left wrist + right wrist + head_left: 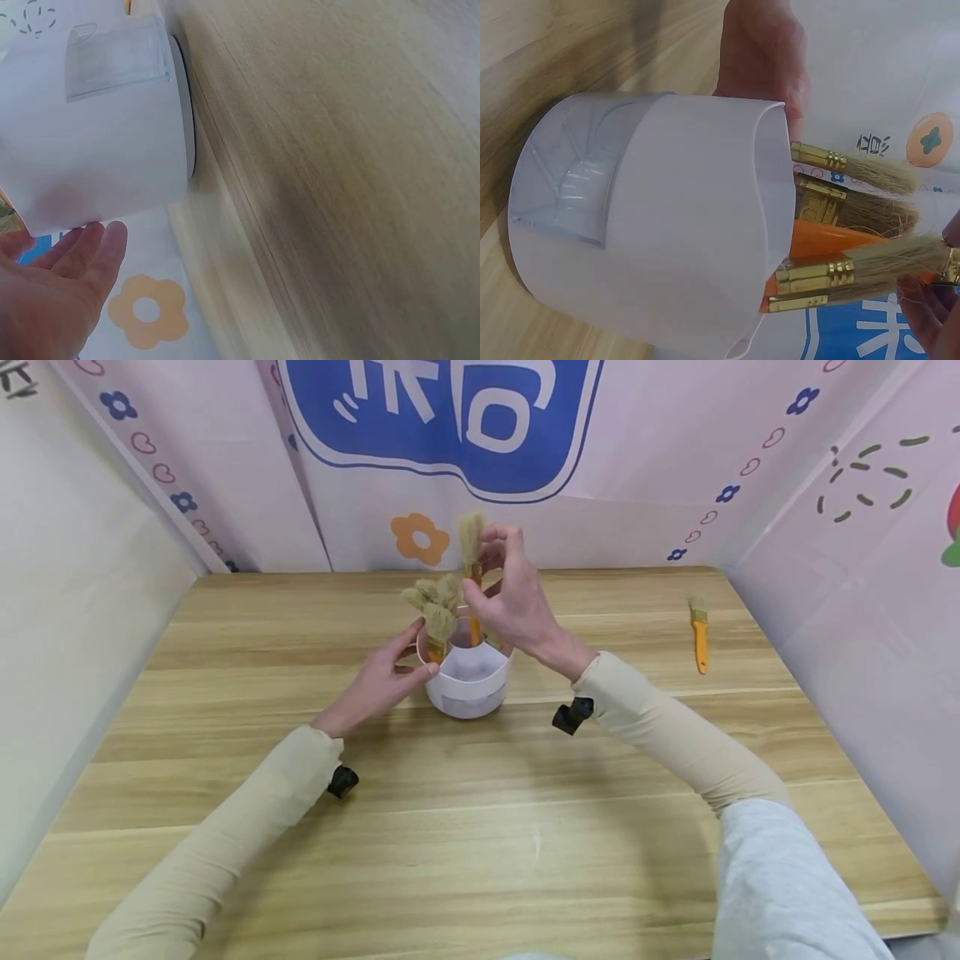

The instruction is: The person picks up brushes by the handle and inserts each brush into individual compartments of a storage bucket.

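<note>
A white round divided holder (472, 700) stands upright on the table, a clear window low on its wall (577, 180). My left hand (378, 683) holds its left side, fingertips against the wall and thumb by the near rim. Several paintbrushes (439, 620) with orange handles, brass ferrules and pale bristles stand bristles up in its left part. My right hand (521, 602) pinches another paintbrush (471, 539) near the ferrule, bristles up. That brush's orange handle reaches down inside the holder; whether its end touches the bottom is hidden.
One more paintbrush (701, 643) lies on the wooden table (480, 843) at the right, bristles pointing away. Printed white panels (360, 518) close off the back, left and right sides of the table.
</note>
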`<state>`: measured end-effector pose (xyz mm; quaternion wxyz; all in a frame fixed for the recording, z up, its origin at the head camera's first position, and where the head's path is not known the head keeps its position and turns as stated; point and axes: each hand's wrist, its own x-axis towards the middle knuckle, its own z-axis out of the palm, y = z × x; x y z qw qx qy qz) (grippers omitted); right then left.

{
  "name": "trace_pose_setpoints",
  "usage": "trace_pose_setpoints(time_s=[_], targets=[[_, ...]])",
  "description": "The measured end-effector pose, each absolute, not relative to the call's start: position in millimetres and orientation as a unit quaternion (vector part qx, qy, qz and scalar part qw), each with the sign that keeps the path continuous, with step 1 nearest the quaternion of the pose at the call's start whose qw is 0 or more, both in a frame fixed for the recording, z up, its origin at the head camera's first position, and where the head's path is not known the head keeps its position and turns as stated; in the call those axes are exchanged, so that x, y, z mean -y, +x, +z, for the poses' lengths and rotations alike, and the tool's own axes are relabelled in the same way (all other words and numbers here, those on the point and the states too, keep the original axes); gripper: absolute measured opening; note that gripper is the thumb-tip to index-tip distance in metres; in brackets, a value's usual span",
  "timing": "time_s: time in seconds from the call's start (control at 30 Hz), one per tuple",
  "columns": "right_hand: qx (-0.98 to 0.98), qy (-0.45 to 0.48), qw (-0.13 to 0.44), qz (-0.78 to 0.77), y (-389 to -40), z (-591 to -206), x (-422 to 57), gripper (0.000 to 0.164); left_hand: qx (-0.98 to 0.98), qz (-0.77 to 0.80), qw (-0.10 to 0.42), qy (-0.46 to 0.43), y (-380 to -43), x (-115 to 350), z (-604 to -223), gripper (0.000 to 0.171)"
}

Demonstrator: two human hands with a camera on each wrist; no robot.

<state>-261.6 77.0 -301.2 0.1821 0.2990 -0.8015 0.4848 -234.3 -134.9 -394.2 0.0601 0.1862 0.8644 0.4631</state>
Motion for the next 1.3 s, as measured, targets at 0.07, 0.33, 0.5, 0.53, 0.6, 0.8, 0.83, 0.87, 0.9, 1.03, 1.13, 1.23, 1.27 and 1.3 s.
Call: trace_pose_setpoints(time_s=[0.07,0.33,0.5,0.53,0.6,0.8,0.83,0.87,0.9,1.03,1.13,1.23,1.27,1.3], targets=[[0.801,0.298,0.185,0.486,-261.7,-301.1,-77.1,0.047,-0.865,0.462,0.059,0.186,-235.0,135.2,-395.2,0.076],[0.831,0.33,0.2,0.4,-260.1,-300.7,-79.2,0.064,-0.863,0.465,0.055,0.187,-235.8,136.1,-396.4,0.075],[0.847,0.351,0.217,0.335,-258.1,-302.2,-79.0,0.053,-0.863,0.468,0.061,0.182,-227.3,132.2,-383.3,0.073],[0.849,0.353,0.222,0.325,-257.4,-302.4,-78.7,0.052,-0.863,0.468,0.063,0.181,-226.8,131.9,-381.8,0.073],[0.854,0.352,0.228,0.306,-255.0,-301.9,-77.6,0.05,-0.863,0.467,0.064,0.181,-226.9,131.5,-380.9,0.073],[0.86,0.351,0.237,0.285,-246.1,-302.6,-72.7,0.048,-0.859,0.472,0.051,0.19,-236.4,135.5,-396.9,0.074],[0.857,0.355,0.242,0.284,-244.4,-303.5,-72.1,0.048,-0.859,0.473,0.05,0.191,-236.2,135.8,-397.4,0.074],[0.855,0.358,0.249,0.282,-242.6,-304.6,-71.7,0.048,-0.858,0.473,0.05,0.192,-235.9,136.0,-397.7,0.074],[0.851,0.361,0.254,0.283,-241.0,-305.8,-71.6,0.048,-0.858,0.474,0.05,0.192,-235.7,136.1,-397.7,0.074],[0.852,0.351,0.261,0.288,-237.7,-310.1,-72.6,0.046,-0.859,0.471,0.051,0.192,-235.1,135.4,-397.1,0.075],[0.867,0.326,0.244,0.287,-238.4,-312.6,-73.7,0.046,-0.86,0.471,0.053,0.192,-235.1,135.2,-396.6,0.076],[0.888,0.304,0.211,0.273,-239.9,-315.1,-73.5,0.047,-0.86,0.472,0.056,0.186,-234.6,135.8,-396.7,0.076],[0.894,0.3,0.2,0.267,-240.5,-316.0,-73.1,0.048,-0.86,0.472,0.056,0.185,-234.3,136.0,-396.6,0.076],[0.899,0.297,0.188,0.261,-241.0,-316.9,-72.7,0.049,-0.861,0.472,0.057,0.184,-234.1,136.3,-396.8,0.076]])
